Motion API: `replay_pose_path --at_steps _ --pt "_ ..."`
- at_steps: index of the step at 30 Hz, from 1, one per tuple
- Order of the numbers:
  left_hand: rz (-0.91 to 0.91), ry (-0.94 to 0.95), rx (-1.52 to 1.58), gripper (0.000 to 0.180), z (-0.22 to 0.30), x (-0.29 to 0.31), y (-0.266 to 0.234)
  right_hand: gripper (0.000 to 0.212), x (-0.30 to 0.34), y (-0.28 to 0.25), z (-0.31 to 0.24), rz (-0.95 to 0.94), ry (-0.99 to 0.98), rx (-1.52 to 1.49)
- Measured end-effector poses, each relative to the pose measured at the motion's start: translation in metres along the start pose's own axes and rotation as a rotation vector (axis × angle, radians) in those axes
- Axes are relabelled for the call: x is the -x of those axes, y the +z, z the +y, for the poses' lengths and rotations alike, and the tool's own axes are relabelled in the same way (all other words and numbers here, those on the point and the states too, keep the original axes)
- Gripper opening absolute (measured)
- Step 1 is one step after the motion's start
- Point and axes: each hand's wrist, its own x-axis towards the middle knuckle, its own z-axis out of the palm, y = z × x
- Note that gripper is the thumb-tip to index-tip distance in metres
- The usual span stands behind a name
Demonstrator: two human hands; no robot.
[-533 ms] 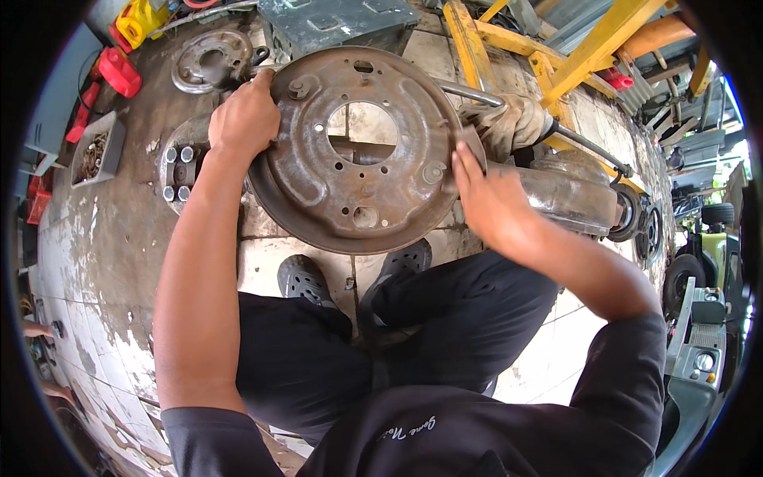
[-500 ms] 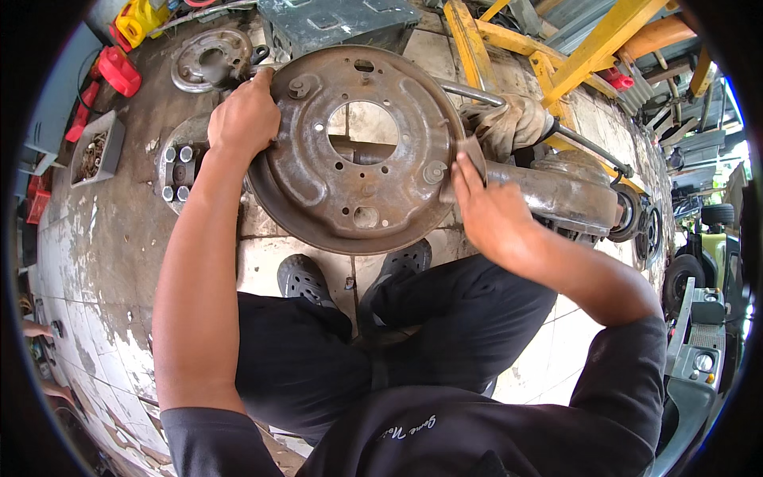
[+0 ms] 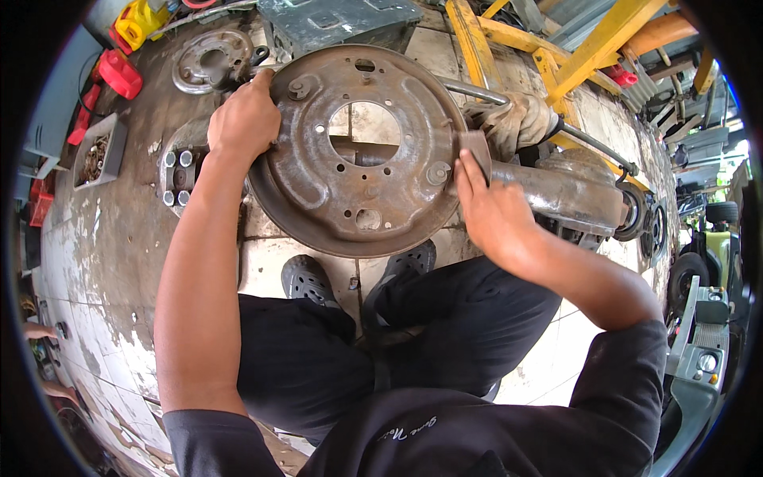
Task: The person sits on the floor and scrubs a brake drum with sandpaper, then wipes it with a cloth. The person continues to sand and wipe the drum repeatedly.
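A round, rust-brown brake backing plate with a large centre hole is held up in front of me. My left hand grips its upper left rim, with the fingertips curled behind it. At the right rim my right hand presses a piece of brown sandpaper against the edge, its fingers laid along the sheet. Behind the plate lies an axle housing, its bulky middle to the right. A flange with several bolts shows left of the plate.
Another backing plate lies on the floor at the far left. A grey tray of small parts sits nearby. A dark case is beyond the plate. At right are a rag on a steel rod and a yellow stand.
My right hand and the sandpaper have shifted slightly along the plate's right rim, and more of the sheet now shows. My left hand keeps its hold.
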Motion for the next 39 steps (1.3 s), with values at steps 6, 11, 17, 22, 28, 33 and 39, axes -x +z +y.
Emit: replay_pose_path --at_steps 6,11,17,22,28,33,39 --pt "0.047 0.043 0.009 0.051 0.004 -0.004 0.003 0.067 -0.072 0.03 0.055 0.29 0.039 0.011" --pt "0.029 0.048 0.005 0.05 -0.005 -0.002 0.003 0.065 -0.028 0.021 0.041 0.177 -0.047 -0.154" --pt "0.084 0.069 0.005 0.048 -0.005 -0.003 0.008 0.067 -0.05 0.012 0.047 0.229 0.032 -0.117" --pt "0.05 0.057 -0.009 0.048 -0.002 -0.002 0.004 0.067 -0.066 0.022 0.059 0.244 -0.036 -0.138" --pt "0.037 0.036 -0.008 0.047 -0.001 0.0 0.003 0.068 -0.026 0.032 0.048 0.253 -0.119 -0.274" --pt "0.084 0.057 0.023 0.048 -0.002 0.0 0.005 0.068 -0.056 0.023 0.06 0.304 -0.059 -0.283" --pt "0.021 0.023 -0.017 0.051 -0.004 -0.002 0.002 0.066 -0.026 0.021 0.045 0.197 -0.096 -0.251"
